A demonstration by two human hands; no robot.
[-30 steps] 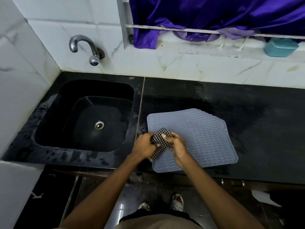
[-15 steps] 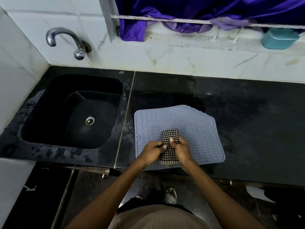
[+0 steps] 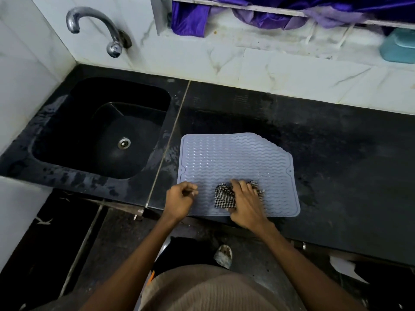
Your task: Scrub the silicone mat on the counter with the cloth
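A pale blue silicone mat [image 3: 235, 160] with wavy ridges lies flat on the black counter [image 3: 336, 153], its near edge at the counter's front. A black-and-white checked cloth [image 3: 223, 197] sits crumpled on the mat's near part. My right hand [image 3: 246, 202] presses down on the cloth, fingers spread over it. My left hand [image 3: 180, 199] rests at the mat's near left corner, fingers curled, holding nothing that I can see.
A black sink [image 3: 101, 133] with a metal drain lies left of the mat, under a chrome tap [image 3: 96, 28]. White marble tiles back the counter. A teal soap box [image 3: 397, 48] and purple fabric [image 3: 258, 12] sit on the ledge behind.
Both hands held the cloth together before. Now my left hand has let go and moved left, while my right hand alone presses the cloth down on the mat, further right.
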